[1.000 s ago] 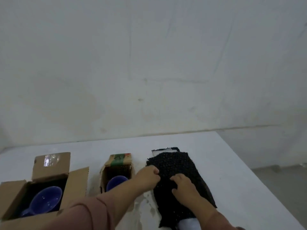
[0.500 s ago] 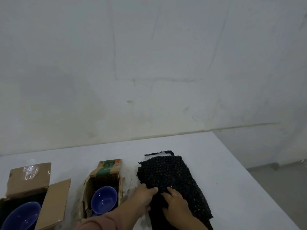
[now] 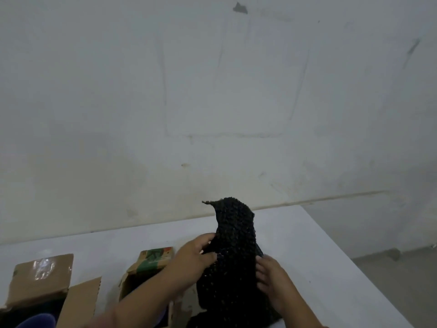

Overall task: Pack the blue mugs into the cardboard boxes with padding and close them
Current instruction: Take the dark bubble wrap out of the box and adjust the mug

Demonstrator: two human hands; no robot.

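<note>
Gripped padding sheet [image 3: 233,247] in left hand [image 3: 191,261] and right hand [image 3: 272,278], long axis upright; noted small box [image 3: 155,259] just leftward, nearer left hand.

Bare left hand [image 3: 191,259] and bare right hand [image 3: 272,278], both forearms uncovered down to bottom edge of frame. Possible pinkish sleeve [image 3: 104,321] edge on left arm, lower left; too blurred to confirm.
</note>
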